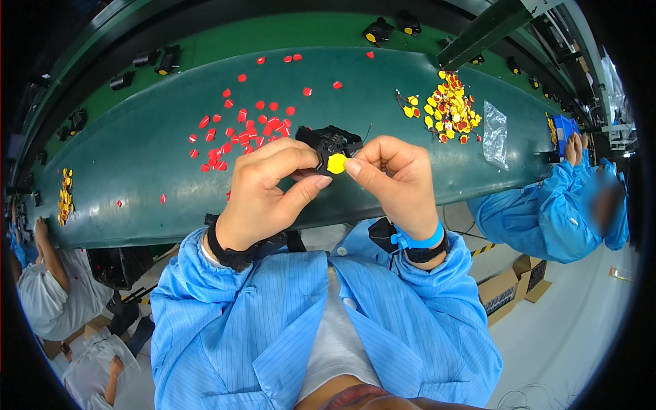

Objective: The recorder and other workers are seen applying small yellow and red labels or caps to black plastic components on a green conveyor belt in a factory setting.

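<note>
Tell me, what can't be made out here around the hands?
- Black part: lower half hidden behind the left hand and right hand, head view.
- Yellow disc: too small to tell whether it is attached.
- Red pieces: too small for shape detail.
- Yellow pile: bent near the fisheye rim.

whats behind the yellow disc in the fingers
A small black part sits right behind the yellow disc, pinched between the left hand and right hand. Fingers cover its lower half, so its underside stays hidden.

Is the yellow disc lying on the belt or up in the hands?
In the hands: the yellow disc is pinched between left hand and right hand, against the black part, above the green belt.
</note>
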### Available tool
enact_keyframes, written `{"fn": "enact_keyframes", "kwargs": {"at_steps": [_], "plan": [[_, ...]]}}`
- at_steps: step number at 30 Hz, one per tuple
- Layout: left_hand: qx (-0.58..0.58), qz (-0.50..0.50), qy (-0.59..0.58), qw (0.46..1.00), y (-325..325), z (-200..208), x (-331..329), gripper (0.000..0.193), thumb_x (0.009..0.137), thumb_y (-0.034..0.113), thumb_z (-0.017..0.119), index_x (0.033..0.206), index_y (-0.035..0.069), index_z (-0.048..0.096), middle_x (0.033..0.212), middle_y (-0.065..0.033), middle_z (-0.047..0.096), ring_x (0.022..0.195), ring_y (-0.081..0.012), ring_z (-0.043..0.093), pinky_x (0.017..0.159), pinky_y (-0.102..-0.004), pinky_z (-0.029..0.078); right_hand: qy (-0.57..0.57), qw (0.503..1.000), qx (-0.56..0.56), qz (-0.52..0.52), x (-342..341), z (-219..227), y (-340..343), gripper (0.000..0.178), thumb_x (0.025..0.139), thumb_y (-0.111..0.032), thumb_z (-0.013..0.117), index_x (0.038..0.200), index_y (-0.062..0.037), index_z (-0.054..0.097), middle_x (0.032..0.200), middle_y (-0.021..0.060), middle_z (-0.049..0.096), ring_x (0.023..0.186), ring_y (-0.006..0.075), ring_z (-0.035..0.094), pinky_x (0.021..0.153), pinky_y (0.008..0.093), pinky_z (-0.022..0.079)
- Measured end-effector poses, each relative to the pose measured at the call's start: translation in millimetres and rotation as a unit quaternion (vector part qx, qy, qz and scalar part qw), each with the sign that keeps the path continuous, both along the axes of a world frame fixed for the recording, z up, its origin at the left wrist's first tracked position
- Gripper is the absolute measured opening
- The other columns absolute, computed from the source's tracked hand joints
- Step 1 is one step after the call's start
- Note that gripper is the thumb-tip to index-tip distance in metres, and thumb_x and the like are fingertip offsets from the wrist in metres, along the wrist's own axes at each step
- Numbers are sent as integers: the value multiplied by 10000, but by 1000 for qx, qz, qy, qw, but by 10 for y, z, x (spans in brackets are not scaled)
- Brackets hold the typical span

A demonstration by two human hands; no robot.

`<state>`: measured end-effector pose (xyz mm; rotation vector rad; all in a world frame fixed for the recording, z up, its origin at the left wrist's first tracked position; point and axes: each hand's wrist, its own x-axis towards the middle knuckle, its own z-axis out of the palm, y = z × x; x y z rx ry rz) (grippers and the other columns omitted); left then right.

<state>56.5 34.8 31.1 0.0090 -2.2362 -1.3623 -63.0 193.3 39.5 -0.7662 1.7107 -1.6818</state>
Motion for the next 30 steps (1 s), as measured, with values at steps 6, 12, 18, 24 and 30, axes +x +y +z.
{"fn": "enact_keyframes", "kwargs": {"at_steps": [6,12,18,24,30], "plan": [[65,18,18,998,82,-71,-23,173,739,45,753,813,-26,614,786,-81,605,666,-125,597,570,-255,480,-6,1000,-19,-18,68,-48,-10,93,830,-42,664,768,2,610,678,-28,576,624,19,469,546,194,389],[157,54,6,986,140,-213,-20,158,772,55,732,761,-21,594,751,-46,571,654,-92,526,584,-217,442,66,997,-14,-27,133,-158,-17,111,823,-65,684,822,-1,594,735,-4,587,653,38,488,576,205,415],[217,42,31,975,231,-222,-19,137,791,47,708,756,-19,592,757,-40,561,674,-95,514,577,-226,419,-69,993,-82,-47,169,-245,-90,613,804,-104,720,1311,11,396,1121,119,586,943,149,582,831,289,482],[212,49,3,976,267,-199,2,115,835,60,658,784,-22,595,781,-57,578,691,-122,528,608,-249,420,-142,981,-130,26,124,-336,-124,694,809,-71,705,1376,16,315,1184,142,561,1022,175,582,878,313,477],[178,39,49,982,268,-302,-6,104,847,61,640,810,-25,593,782,-73,578,689,-141,528,609,-261,411,-101,981,-166,-22,198,-303,-172,627,816,-44,676,1345,20,345,1101,112,596,975,153,594,837,288,485]]}}
